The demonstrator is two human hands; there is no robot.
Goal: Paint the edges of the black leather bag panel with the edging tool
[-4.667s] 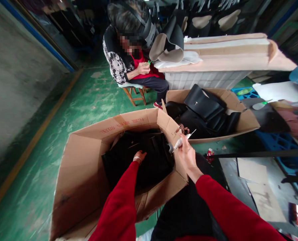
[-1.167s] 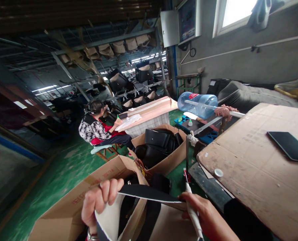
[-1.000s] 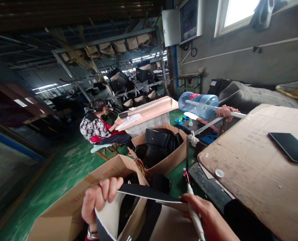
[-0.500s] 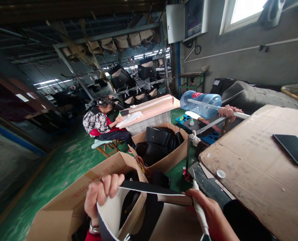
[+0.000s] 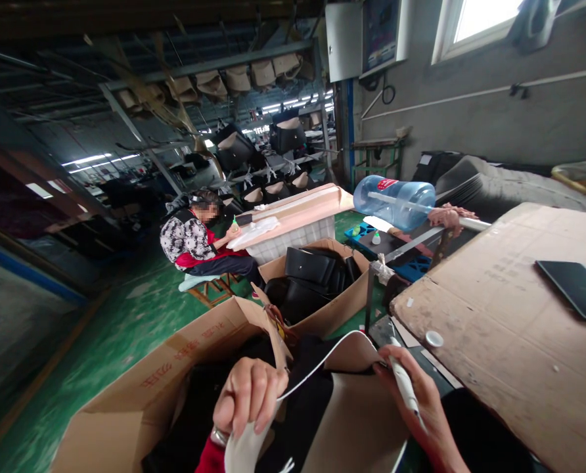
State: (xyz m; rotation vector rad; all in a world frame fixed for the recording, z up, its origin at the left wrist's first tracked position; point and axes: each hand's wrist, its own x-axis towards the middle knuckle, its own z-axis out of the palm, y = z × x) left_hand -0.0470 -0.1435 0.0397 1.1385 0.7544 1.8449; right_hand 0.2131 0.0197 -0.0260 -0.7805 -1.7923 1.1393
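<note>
A brown cardboard box (image 5: 189, 349) stands before black bags (image 5: 310, 267); a round white cap (image 5: 434, 339) lies by the left edge of the tan tabletop (image 5: 512, 315), green floor (image 5: 120, 332) beyond. Left hand (image 5: 251, 396) and right hand (image 5: 421, 397) grasp a beige-lined black panel (image 5: 357, 417) near the box, the right also a slim white tube (image 5: 405, 384).

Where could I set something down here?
Bare but for specks: the cardboard tabletop between white disc and dark tablet. Also the green floor between near carton and stool. Crowded: far carton, heaped with black bags; and between left hand and right hand, where a beige-lined piece spans.
</note>
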